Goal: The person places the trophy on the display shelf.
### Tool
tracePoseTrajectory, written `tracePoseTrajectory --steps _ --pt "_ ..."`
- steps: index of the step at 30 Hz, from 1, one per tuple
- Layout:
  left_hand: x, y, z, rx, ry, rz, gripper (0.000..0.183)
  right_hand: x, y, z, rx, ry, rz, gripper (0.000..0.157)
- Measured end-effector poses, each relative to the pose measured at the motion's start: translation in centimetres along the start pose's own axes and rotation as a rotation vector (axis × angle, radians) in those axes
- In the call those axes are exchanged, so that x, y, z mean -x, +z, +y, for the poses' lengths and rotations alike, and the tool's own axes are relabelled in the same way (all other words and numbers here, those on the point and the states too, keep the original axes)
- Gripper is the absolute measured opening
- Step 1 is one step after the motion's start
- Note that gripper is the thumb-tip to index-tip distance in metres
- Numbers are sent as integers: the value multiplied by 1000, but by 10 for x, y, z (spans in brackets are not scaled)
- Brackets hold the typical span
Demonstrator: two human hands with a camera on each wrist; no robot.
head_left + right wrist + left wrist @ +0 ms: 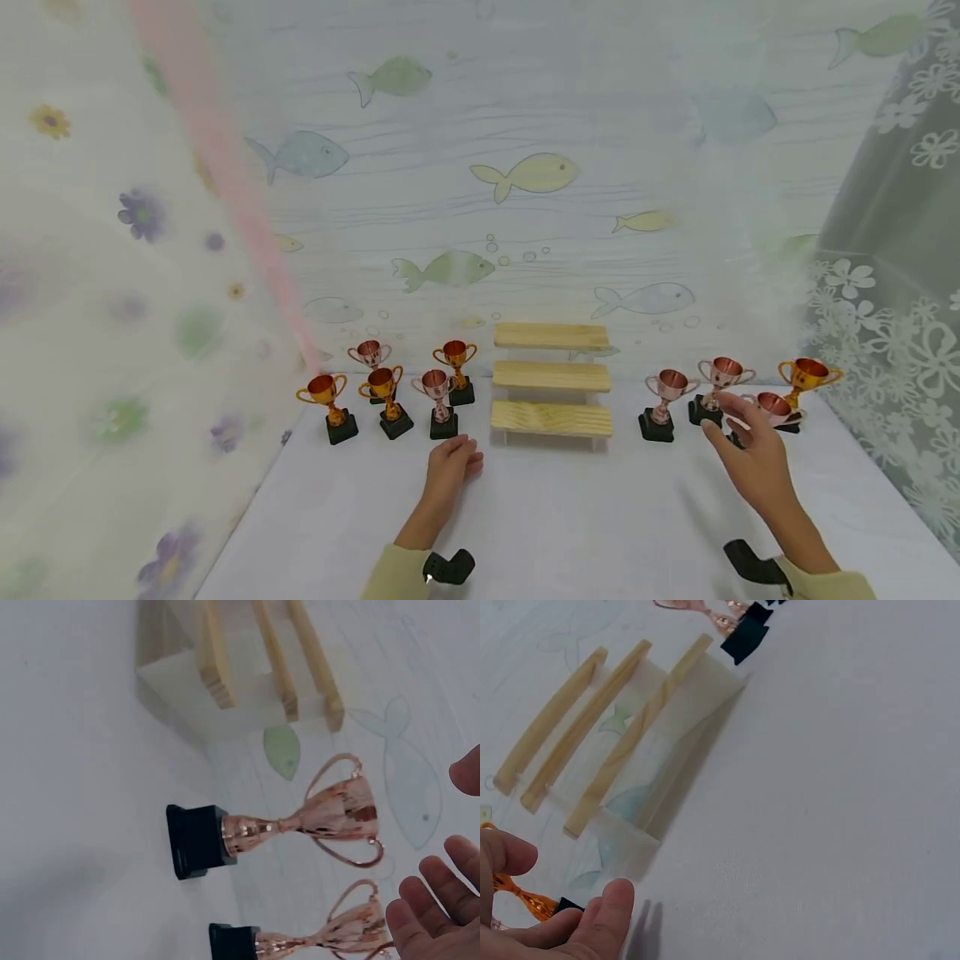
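Note:
My right hand (pixel 753 458) is above the right group of small trophies, its thumb and fingers apart. In the head view its fingertips overlap a rose-gold trophy (pixel 724 373), and another rose-gold trophy (pixel 776 406) is partly hidden behind the hand. In the right wrist view the fingers (pixel 435 896) extend near the cups, with nothing between them and the thumb. A third rose-gold trophy (pixel 660 404) stands to the left. My left hand (pixel 450 475), fingers loosely bent and holding nothing, is low over the table just in front of a rose-gold trophy (pixel 441 404).
A three-step wooden display stand (pixel 551 419) with pale supports stands between the groups. More trophies, including a gold one (pixel 327 408) and a rose-gold one (pixel 369 354), stand at left. A gold trophy (pixel 808 375) is far right. Fish-print cloth (pixel 525 250) hangs behind the white table (pixel 570 525).

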State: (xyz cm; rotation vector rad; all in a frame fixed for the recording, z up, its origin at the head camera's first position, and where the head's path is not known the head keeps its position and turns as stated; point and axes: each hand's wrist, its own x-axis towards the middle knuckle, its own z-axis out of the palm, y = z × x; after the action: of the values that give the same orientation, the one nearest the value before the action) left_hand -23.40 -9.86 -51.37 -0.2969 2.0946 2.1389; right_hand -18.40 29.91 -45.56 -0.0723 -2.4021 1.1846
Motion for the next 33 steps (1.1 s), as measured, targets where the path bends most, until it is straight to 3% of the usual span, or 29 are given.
tracePoseTrajectory --steps 5,9,14,18,25,33 --pt "-17 12 -6 214 -92 27 44 -27 13 10 -9 49 -17 60" --pt "-23 21 -8 290 -102 42 41 -41 24 14 -28 58 -2 66" --pt "-29 27 -9 327 -75 55 38 -52 36 17 -84 58 57 68" --pt "-32 27 -7 347 -50 52 37 -57 40 20 -92 65 58 67" --pt "-34 29 -5 350 -30 37 42 -64 41 26 -68 42 5 60" --pt "-38 34 -5 308 -44 72 37 -69 41 30 -100 40 -98 56"
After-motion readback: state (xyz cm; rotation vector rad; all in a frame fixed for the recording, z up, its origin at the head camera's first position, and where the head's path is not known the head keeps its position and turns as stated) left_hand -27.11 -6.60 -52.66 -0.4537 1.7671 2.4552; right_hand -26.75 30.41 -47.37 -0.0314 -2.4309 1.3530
